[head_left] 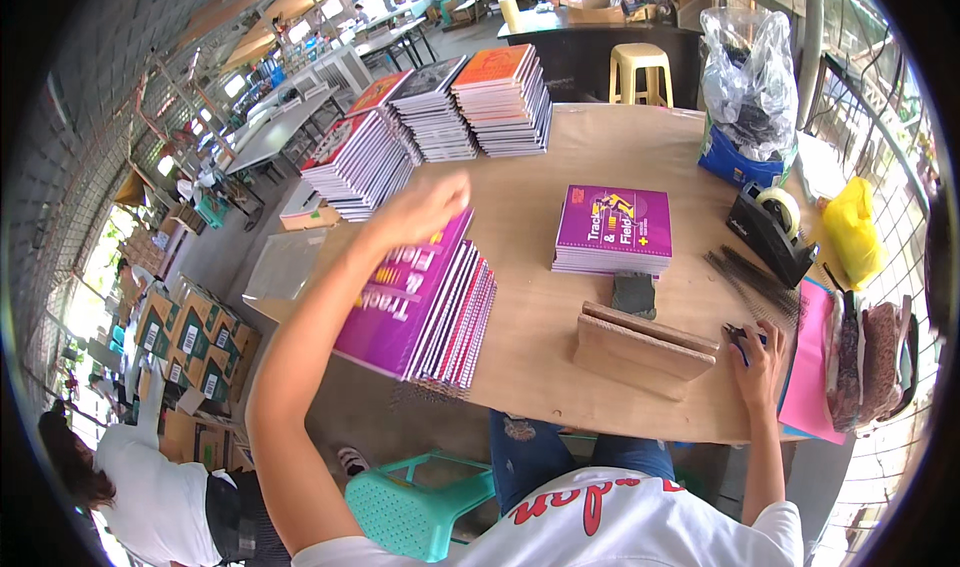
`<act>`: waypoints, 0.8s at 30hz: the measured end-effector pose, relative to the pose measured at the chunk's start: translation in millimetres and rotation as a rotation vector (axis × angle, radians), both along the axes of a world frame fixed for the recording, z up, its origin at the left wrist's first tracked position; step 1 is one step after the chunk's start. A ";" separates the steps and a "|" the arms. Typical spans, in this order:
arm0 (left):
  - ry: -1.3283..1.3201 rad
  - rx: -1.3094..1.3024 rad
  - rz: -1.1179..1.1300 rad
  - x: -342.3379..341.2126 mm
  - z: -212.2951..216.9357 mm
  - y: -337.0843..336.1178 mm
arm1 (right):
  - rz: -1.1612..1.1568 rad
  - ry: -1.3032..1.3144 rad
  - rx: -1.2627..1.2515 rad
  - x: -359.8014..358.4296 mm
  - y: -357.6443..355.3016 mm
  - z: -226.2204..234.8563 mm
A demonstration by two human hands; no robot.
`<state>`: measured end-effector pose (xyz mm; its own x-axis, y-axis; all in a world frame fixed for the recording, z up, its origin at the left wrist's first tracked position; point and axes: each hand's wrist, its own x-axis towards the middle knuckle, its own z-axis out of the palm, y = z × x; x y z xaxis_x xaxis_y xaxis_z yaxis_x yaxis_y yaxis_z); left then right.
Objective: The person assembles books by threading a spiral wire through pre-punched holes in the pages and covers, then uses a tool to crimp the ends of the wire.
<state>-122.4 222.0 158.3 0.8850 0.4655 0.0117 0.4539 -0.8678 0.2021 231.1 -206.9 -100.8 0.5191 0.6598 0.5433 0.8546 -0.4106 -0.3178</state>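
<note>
My left hand (425,207) rests on the far end of a stack of purple-covered spiral notebooks (420,302) at the table's left front, fingers spread over the top cover. My right hand (755,352) lies at the table's right front edge, fingers closed around a small dark blue object (737,335), next to a bundle of black spiral wires (755,282). A second purple notebook pile (613,229) sits in the middle of the table. A wooden block jig (640,347) lies in front of me, a small grey block (634,294) behind it.
Several taller notebook stacks (440,112) line the table's far left. A tape dispenser (770,229), a plastic bag of dark parts (750,87), a yellow bag (852,229) and pink sheets (812,362) fill the right side. A person in white (150,497) crouches lower left beside cardboard boxes (190,342). A teal stool (420,502) stands below.
</note>
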 end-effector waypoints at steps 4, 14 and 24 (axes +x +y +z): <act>0.061 0.041 0.183 -25.5 -54.1 0.1 | -0.017 0.024 0.007 -0.9 -1.9 1.9; -0.171 0.121 0.081 -35.4 -83.7 -3.9 | -0.048 0.008 -0.073 -4.3 1.8 5.0; -0.821 -0.454 0.348 71.8 -116.0 -138.4 | -0.073 -0.056 0.289 -6.8 6.0 65.1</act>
<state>-50.6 83.6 42.3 0.4961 0.8093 0.3147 0.2397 -0.4759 0.8462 224.2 -200.9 -35.8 0.5233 0.4358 0.7323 0.8457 -0.3708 -0.3837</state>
